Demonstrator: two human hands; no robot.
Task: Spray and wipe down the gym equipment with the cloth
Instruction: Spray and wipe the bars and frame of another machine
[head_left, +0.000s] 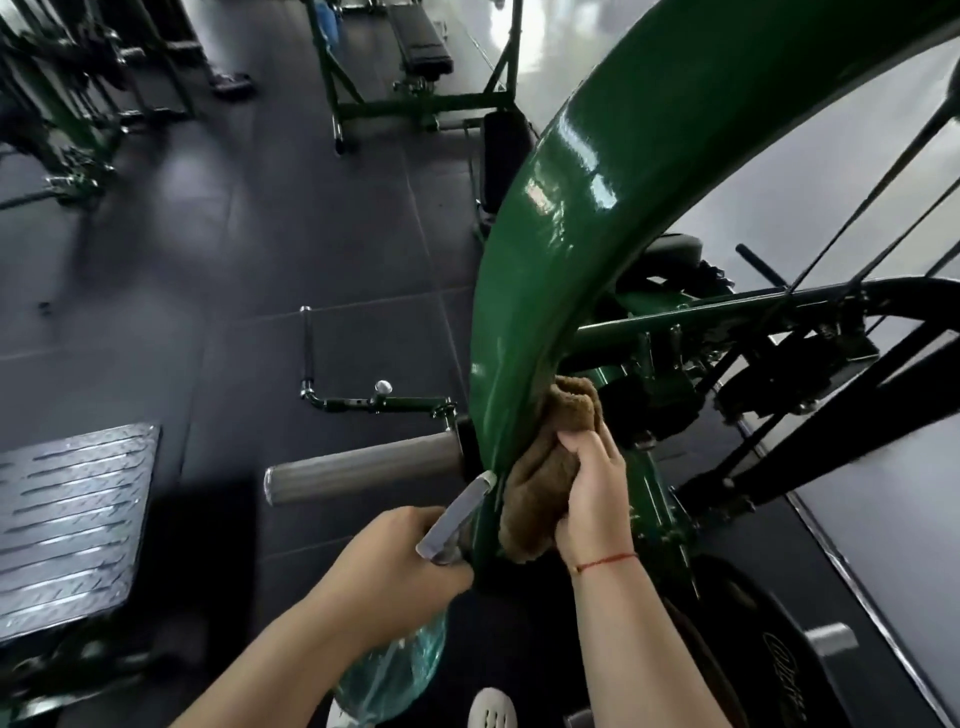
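A thick, glossy green machine frame curves from the upper right down to lower centre. A ridged metal footplate lies at lower left. A grey padded roller juts left from the frame. The right hand bunches a brown cloth in its fingers against the frame's right side. The left hand wraps its fingers around a clear spray bottle at bottom centre.

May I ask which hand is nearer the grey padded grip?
Left. The left hand, gripping the spray bottle, is just below the grip; the right hand, holding the cloth, is across the green frame from it.
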